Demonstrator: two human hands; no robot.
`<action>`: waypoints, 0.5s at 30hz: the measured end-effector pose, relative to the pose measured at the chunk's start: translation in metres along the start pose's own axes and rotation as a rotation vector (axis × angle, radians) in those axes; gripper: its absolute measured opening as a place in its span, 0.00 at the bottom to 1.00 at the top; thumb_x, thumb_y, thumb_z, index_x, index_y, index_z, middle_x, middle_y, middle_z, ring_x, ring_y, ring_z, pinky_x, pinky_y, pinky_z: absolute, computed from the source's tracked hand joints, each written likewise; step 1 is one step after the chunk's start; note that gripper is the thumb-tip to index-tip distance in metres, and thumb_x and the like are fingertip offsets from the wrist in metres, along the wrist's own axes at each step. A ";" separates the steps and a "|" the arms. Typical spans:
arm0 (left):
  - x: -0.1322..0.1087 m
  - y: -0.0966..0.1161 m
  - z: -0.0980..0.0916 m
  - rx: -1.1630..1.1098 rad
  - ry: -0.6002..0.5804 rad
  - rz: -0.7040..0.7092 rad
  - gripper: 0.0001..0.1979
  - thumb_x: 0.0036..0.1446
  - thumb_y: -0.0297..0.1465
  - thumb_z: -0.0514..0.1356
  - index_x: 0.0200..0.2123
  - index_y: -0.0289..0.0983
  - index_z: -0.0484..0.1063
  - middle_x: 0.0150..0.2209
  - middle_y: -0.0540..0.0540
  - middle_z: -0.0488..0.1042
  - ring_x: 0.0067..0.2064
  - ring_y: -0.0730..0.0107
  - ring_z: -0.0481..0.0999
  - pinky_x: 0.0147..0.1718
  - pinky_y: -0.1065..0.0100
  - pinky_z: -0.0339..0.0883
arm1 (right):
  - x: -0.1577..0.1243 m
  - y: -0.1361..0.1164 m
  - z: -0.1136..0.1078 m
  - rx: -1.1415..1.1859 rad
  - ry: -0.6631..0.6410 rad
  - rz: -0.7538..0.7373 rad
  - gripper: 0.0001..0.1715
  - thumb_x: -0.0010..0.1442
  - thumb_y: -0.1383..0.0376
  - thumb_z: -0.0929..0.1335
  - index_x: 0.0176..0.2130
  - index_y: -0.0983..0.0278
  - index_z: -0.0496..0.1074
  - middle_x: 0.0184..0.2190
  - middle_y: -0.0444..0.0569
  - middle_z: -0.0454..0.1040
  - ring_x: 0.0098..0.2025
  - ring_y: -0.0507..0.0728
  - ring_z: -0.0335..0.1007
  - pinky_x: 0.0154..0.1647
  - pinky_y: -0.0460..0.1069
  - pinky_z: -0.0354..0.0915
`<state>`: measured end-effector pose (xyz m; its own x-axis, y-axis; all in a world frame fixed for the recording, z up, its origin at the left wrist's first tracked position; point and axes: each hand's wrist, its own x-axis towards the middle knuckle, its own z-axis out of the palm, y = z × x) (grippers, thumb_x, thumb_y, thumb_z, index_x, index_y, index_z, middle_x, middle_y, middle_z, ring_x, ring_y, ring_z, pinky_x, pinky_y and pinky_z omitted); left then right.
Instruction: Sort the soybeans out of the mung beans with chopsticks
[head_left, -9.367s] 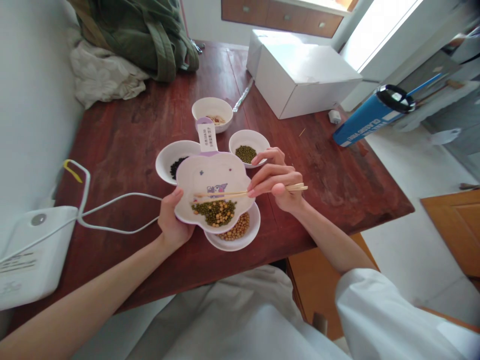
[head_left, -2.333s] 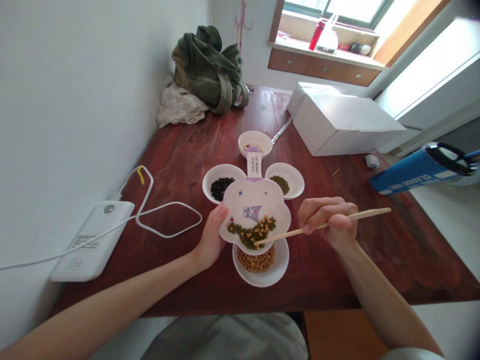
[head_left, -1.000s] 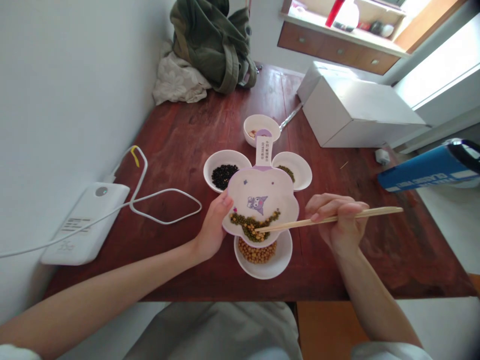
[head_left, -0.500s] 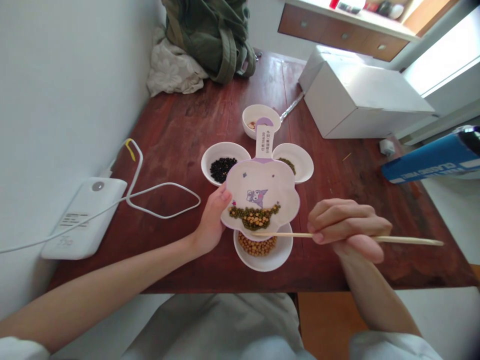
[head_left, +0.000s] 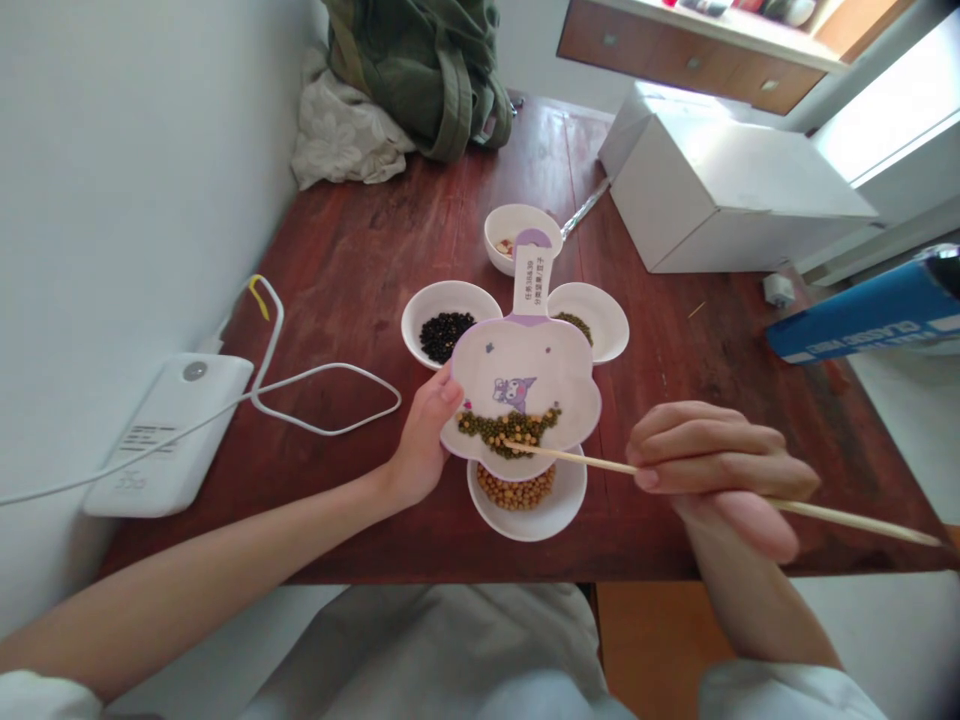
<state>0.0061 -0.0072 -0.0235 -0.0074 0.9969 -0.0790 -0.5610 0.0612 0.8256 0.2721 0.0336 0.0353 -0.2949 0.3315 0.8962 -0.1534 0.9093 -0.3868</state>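
My left hand (head_left: 427, 430) grips the left edge of a flower-shaped plate (head_left: 559, 370) with a labelled handle and a cartoon print. Green beans mixed with yellow soybeans (head_left: 510, 430) lie along the plate's near side. In my closed right hand (head_left: 712, 460) is a thin wooden stick (head_left: 592, 460), perhaps a chopstick, its tip among the beans. Under the plate's near rim stands a white bowl (head_left: 562, 510) of soybeans, partly covered. Beyond the plate are a bowl of black beans (head_left: 446, 335) at left and a bowl of green beans (head_left: 600, 320) at right.
Behind the handle sits another white bowl (head_left: 502, 225) with pale bits inside. A white power bank (head_left: 176, 430) with a cable lies at left. Further back are a green bag (head_left: 420, 70) and a white box (head_left: 750, 190). A blue can (head_left: 862, 310) is at far right.
The stick's tip has moved up and left from the plate's near rim into the bean pile. My right hand has shifted slightly right, tilting the stick. The plate stays nearly still.
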 end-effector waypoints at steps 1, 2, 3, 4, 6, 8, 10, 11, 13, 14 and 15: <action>0.000 0.000 0.000 0.000 -0.005 0.008 0.31 0.65 0.60 0.76 0.56 0.41 0.92 0.53 0.40 0.94 0.70 0.34 0.87 0.69 0.44 0.83 | -0.001 0.000 -0.002 -0.006 0.061 0.031 0.30 0.84 0.49 0.71 0.39 0.65 0.92 0.21 0.47 0.83 0.20 0.55 0.79 0.17 0.51 0.77; 0.000 0.000 0.000 0.000 -0.014 0.016 0.31 0.66 0.60 0.76 0.56 0.41 0.92 0.54 0.40 0.94 0.71 0.34 0.87 0.70 0.44 0.83 | -0.002 0.000 -0.004 -0.023 0.122 0.070 0.32 0.84 0.49 0.71 0.37 0.64 0.92 0.20 0.47 0.82 0.19 0.56 0.78 0.15 0.51 0.74; 0.000 0.000 0.000 -0.002 -0.024 0.021 0.30 0.66 0.60 0.76 0.55 0.41 0.92 0.54 0.40 0.94 0.71 0.34 0.87 0.70 0.44 0.82 | -0.003 -0.001 -0.005 -0.047 0.174 0.117 0.33 0.84 0.48 0.71 0.34 0.63 0.91 0.20 0.47 0.81 0.18 0.56 0.77 0.15 0.51 0.72; 0.000 0.000 0.000 -0.003 -0.034 0.025 0.30 0.66 0.60 0.75 0.54 0.41 0.92 0.55 0.40 0.94 0.71 0.34 0.87 0.71 0.44 0.82 | -0.004 -0.002 -0.005 -0.069 0.211 0.163 0.33 0.83 0.48 0.72 0.32 0.63 0.91 0.19 0.47 0.80 0.18 0.56 0.77 0.15 0.52 0.70; 0.001 0.001 0.001 0.000 -0.046 0.028 0.30 0.67 0.60 0.75 0.53 0.41 0.92 0.55 0.40 0.94 0.71 0.34 0.87 0.71 0.44 0.82 | -0.006 -0.004 -0.003 -0.089 0.218 0.249 0.34 0.81 0.47 0.74 0.29 0.62 0.89 0.19 0.47 0.81 0.18 0.57 0.77 0.16 0.52 0.69; 0.001 0.002 0.002 0.005 -0.043 0.035 0.30 0.66 0.60 0.76 0.54 0.41 0.92 0.55 0.40 0.94 0.71 0.34 0.87 0.71 0.43 0.82 | -0.007 -0.006 0.000 -0.084 0.195 0.299 0.34 0.80 0.46 0.74 0.28 0.62 0.89 0.20 0.48 0.82 0.19 0.57 0.77 0.18 0.52 0.70; 0.001 0.002 0.003 0.007 -0.041 0.037 0.31 0.66 0.60 0.76 0.55 0.41 0.92 0.55 0.39 0.94 0.71 0.33 0.87 0.71 0.43 0.82 | -0.008 -0.007 0.002 -0.065 0.182 0.334 0.34 0.80 0.46 0.74 0.29 0.62 0.89 0.21 0.48 0.83 0.19 0.57 0.78 0.19 0.52 0.71; 0.000 0.002 0.003 0.005 -0.041 0.033 0.32 0.66 0.60 0.76 0.56 0.40 0.92 0.56 0.38 0.94 0.71 0.33 0.87 0.71 0.43 0.81 | -0.009 -0.008 0.003 -0.054 0.181 0.354 0.34 0.80 0.46 0.75 0.29 0.62 0.90 0.21 0.49 0.83 0.20 0.58 0.79 0.19 0.52 0.71; 0.000 0.002 0.002 -0.002 -0.041 0.020 0.34 0.65 0.60 0.76 0.59 0.39 0.91 0.58 0.37 0.93 0.71 0.32 0.87 0.71 0.42 0.82 | -0.010 -0.008 0.004 -0.017 0.183 0.394 0.34 0.80 0.45 0.75 0.29 0.62 0.90 0.21 0.49 0.84 0.20 0.57 0.79 0.20 0.52 0.71; 0.000 0.001 0.002 -0.006 -0.039 0.014 0.35 0.65 0.60 0.76 0.60 0.39 0.90 0.59 0.37 0.93 0.71 0.31 0.87 0.71 0.42 0.82 | -0.010 -0.008 0.004 0.004 0.180 0.415 0.34 0.80 0.45 0.75 0.29 0.62 0.90 0.21 0.50 0.84 0.20 0.58 0.79 0.20 0.52 0.71; -0.001 0.001 0.001 -0.009 -0.036 0.011 0.34 0.65 0.60 0.76 0.60 0.39 0.90 0.59 0.37 0.93 0.71 0.31 0.87 0.71 0.42 0.82 | -0.010 -0.008 0.004 0.022 0.180 0.434 0.34 0.80 0.45 0.74 0.29 0.62 0.90 0.21 0.50 0.84 0.20 0.58 0.79 0.20 0.52 0.70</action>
<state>0.0067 -0.0076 -0.0221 0.0160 0.9986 -0.0499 -0.5688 0.0502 0.8210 0.2728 0.0218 0.0282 -0.1686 0.7200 0.6732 -0.0724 0.6720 -0.7370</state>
